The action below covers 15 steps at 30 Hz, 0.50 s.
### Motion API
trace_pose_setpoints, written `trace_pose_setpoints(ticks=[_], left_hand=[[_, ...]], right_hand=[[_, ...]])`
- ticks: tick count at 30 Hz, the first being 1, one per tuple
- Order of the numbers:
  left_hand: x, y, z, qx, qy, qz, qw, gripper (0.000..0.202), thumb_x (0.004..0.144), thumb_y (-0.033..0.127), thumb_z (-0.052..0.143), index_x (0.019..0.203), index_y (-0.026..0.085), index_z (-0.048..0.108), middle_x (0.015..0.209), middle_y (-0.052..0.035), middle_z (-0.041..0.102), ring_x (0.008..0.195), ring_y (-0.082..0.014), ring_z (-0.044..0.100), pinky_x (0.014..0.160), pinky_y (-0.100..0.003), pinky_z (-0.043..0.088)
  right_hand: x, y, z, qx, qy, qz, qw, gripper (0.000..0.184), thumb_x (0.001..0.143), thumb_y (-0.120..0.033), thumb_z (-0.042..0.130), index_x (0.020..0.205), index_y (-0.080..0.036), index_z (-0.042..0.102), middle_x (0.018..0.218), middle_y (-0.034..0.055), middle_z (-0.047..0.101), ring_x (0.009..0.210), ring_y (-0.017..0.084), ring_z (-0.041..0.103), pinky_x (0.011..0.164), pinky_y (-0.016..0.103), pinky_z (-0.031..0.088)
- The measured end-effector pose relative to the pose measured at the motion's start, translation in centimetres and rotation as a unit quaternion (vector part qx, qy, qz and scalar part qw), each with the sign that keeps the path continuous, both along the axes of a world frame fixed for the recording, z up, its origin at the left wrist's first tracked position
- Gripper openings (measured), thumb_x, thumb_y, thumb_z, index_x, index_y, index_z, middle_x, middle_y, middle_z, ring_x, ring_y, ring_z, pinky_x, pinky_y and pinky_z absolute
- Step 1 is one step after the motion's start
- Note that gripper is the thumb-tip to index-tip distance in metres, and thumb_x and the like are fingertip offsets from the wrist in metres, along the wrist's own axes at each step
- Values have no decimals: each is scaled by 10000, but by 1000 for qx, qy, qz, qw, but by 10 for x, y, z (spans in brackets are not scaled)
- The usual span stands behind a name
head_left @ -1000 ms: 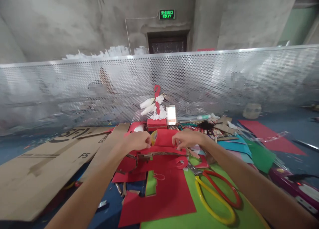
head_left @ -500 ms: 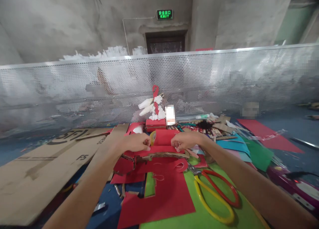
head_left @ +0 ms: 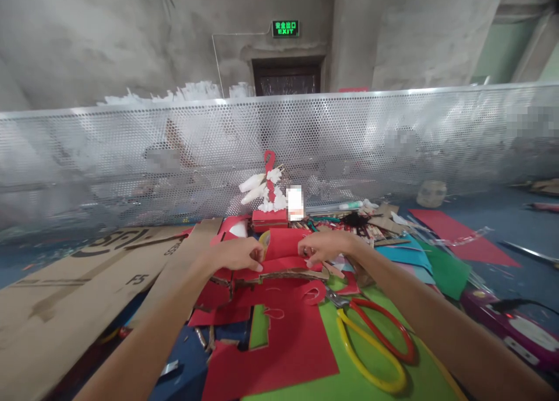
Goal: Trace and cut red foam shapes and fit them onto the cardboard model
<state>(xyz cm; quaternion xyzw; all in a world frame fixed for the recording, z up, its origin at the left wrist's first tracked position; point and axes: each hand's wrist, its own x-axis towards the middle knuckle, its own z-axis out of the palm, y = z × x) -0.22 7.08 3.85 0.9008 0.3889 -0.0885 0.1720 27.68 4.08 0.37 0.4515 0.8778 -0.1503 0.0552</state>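
Observation:
My left hand (head_left: 242, 254) has its thumb and fingers closed on the left part of a red paper-covered cardboard piece (head_left: 283, 266). Its ragged brown cut edge faces me. At the right part of the same piece, my right hand (head_left: 325, 248) is closed too, fingers curled over the red surface. Just behind it, between the hands, red paper (head_left: 283, 242) curves up next to the yellowish rim of a tape roll (head_left: 264, 238). A cut red sheet (head_left: 297, 348) lies nearer to me on a green sheet (head_left: 332, 383). Scissors (head_left: 371, 346) with one yellow and one red handle rest to the right.
Flattened cardboard (head_left: 96, 279) covers the left. A red block (head_left: 269, 219) carries a red stem with white petal-like pieces. Coloured sheets (head_left: 404, 255), a purple device (head_left: 510, 328) and a clear jar (head_left: 431, 194) lie right. A perforated metal panel (head_left: 349, 133) stands behind.
The view has shifted slightly, so most things appear a little further left. Both hands keep their hold on the red cardboard piece, almost in the same place.

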Motion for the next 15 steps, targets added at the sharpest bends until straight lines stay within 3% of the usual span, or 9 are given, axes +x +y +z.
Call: trace_pose_setpoints(ticks=[3,9,15], left_hand=[[-2,-2,2,-21,1,0,1000,217,784,361,673,936,210,638,896,-13,715,839,-202,664,693,-261,456],[-1,-8,5,-1,41,-40,998,247,868,313,609,1076,205,691,1172,-67,721,1042,-220,658,832,-268,461],[-3,-13,14,-5,67,-35,997,327,857,336,623,1142,201,708,1190,-82,722,1046,-234,657,862,-293,458]], right_hand=[[1,2,-3,-4,9,17,1000,369,851,-259,708,1198,-148,646,1050,70,700,907,198,622,662,224,386],[-3,3,-2,-1,4,37,999,234,824,-225,740,1038,-138,707,920,36,681,776,159,574,625,223,357],[1,-2,10,2,13,25,1000,175,874,-230,691,1030,-156,721,921,37,700,801,162,603,635,222,357]])
